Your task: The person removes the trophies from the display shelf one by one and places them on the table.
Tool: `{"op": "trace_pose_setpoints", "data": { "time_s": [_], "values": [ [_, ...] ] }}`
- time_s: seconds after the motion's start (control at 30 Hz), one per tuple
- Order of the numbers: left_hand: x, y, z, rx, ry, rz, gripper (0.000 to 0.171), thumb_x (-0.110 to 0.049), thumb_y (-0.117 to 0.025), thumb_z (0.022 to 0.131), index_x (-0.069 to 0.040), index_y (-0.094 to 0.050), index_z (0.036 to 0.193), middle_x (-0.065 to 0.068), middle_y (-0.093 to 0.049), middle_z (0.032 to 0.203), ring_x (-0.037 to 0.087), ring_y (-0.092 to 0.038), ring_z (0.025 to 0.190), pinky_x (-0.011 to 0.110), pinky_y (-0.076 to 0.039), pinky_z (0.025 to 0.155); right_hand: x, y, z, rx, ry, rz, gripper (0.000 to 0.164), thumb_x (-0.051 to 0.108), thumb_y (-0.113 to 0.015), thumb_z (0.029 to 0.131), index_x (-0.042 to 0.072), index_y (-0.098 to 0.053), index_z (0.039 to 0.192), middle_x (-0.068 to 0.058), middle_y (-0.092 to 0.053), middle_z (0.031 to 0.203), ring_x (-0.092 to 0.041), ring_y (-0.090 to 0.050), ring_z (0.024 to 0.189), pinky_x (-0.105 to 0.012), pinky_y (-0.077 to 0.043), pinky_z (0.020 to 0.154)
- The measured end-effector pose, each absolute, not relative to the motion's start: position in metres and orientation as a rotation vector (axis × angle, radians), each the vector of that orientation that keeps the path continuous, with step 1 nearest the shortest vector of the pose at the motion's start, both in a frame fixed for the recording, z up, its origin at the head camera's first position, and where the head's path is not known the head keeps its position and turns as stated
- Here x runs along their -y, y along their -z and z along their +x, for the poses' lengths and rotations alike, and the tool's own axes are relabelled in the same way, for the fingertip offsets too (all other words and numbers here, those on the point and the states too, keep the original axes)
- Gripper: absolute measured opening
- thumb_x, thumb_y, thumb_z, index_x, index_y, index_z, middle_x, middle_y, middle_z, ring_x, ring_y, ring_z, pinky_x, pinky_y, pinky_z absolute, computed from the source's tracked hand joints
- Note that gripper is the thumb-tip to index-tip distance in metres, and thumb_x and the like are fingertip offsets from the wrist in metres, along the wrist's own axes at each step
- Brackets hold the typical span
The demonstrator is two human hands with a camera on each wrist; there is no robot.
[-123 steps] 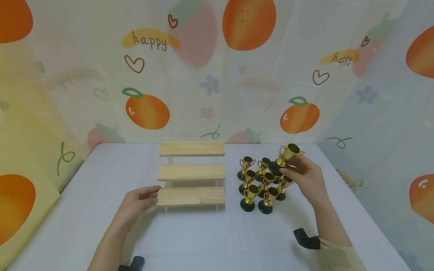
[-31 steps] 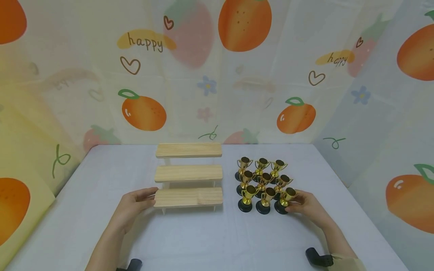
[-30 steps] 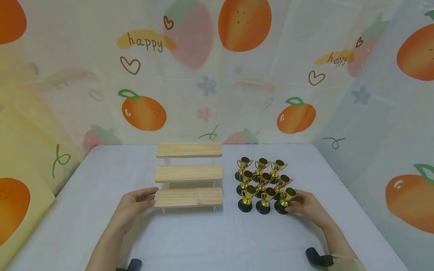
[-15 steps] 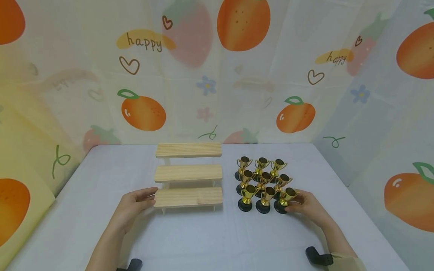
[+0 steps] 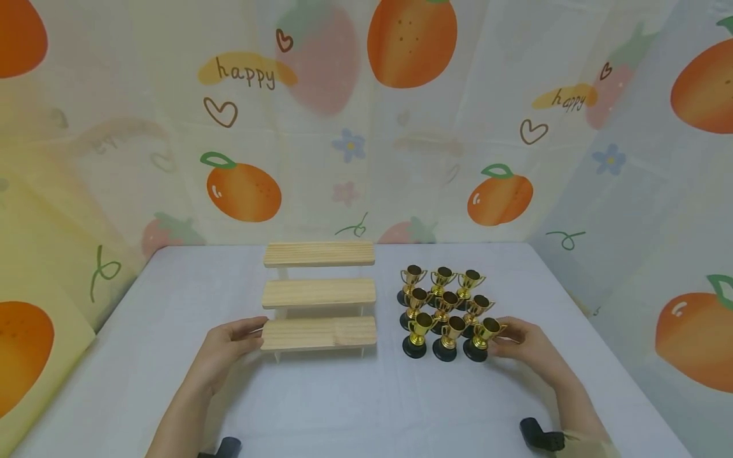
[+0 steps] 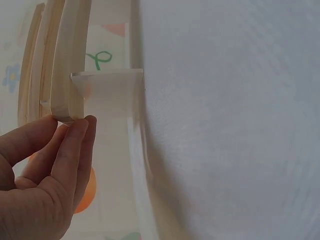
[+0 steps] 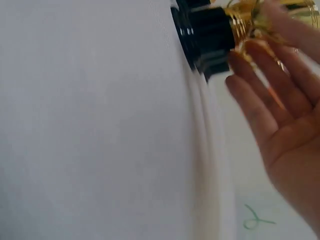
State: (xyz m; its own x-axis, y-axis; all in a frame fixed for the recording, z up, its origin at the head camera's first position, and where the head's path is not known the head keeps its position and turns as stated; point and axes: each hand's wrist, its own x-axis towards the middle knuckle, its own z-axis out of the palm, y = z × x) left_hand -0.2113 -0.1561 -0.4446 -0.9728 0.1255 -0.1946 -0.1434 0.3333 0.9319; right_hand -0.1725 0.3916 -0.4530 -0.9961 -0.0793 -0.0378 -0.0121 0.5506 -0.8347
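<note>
My left hand pinches the left end of the lowest board on a three-tier wooden display stand. In the left wrist view, thumb and fingertips sit at either side of that board end. Several small gold trophy cups with black bases stand upright in rows of three right of the stand. Beside the front-right trophy is my right hand, its fingers loosely extended. The right wrist view shows the fingers spread near the trophy's black base, not wrapped round it.
A white cloth covers the table. Behind it hangs a curtain printed with oranges and strawberries. Black wrist mounts show at the left wrist and right wrist. Clear supports hold the boards up.
Earlier my right hand held a trophy in the air; it was then set down at the front right. Just now the right hand has eased off it to the right. The left hand stays put.
</note>
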Motion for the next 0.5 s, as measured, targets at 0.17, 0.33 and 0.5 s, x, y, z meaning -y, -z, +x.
{"op": "trace_pose_setpoints", "data": {
  "time_s": [0.17,0.33,0.5],
  "values": [
    [0.156,0.445,-0.210,-2.371,-1.662,-0.015,0.051,-0.013,-0.061,0.096,0.003,-0.049,0.142,0.024,-0.051,0.146,0.036,-0.055,0.133,0.027,-0.054,0.101,-0.401,0.435,-0.165,-2.871,1.380,-0.074,0.041,0.027,-0.067,0.094,0.010,-0.061,0.131,0.008,-0.068,0.122,0.014,-0.058,0.105,-0.014,-0.051,0.086],
    [0.156,0.445,-0.208,-2.375,-1.655,-0.023,0.051,-0.014,-0.061,0.096,0.003,-0.049,0.142,0.025,-0.052,0.145,0.035,-0.056,0.132,0.024,-0.055,0.097,-0.397,0.423,-0.157,-2.938,1.582,-0.150,0.034,0.018,-0.059,0.099,0.003,-0.060,0.129,0.025,-0.065,0.120,0.015,-0.056,0.109,-0.005,-0.047,0.088],
    [0.154,0.441,-0.209,-2.436,-1.591,0.002,0.052,-0.017,-0.061,0.096,0.002,-0.049,0.142,0.026,-0.053,0.144,0.039,-0.054,0.133,0.045,-0.050,0.108,-0.370,0.416,-0.151,-2.792,2.049,-0.432,0.032,-0.006,-0.053,0.096,-0.011,-0.056,0.127,0.015,-0.063,0.133,0.003,-0.055,0.124,-0.008,-0.048,0.097]
  ]
}}
